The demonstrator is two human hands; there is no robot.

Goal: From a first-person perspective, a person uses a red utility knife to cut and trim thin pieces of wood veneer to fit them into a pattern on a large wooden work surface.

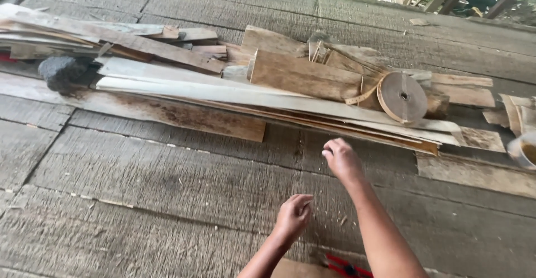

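My right hand (341,159) reaches forward over the grey ribbed floor (139,183), fingers curled, nothing seen in it. It hovers just short of a pile of long thin wood strips (234,96). My left hand (293,216) is lower and closer to me, fingers loosely bent and empty. A roll of tan veneer band (402,96) leans on the pile, up and right of my right hand, with a loose end trailing left. A thick wooden board (304,77) lies behind the roll.
More scrap planks (111,40) are stacked at the left with a dark grey rock (62,72). Flat offcuts (474,172) lie at the right beside a round container (525,150). A red-handled tool (346,267) lies at the bottom edge.
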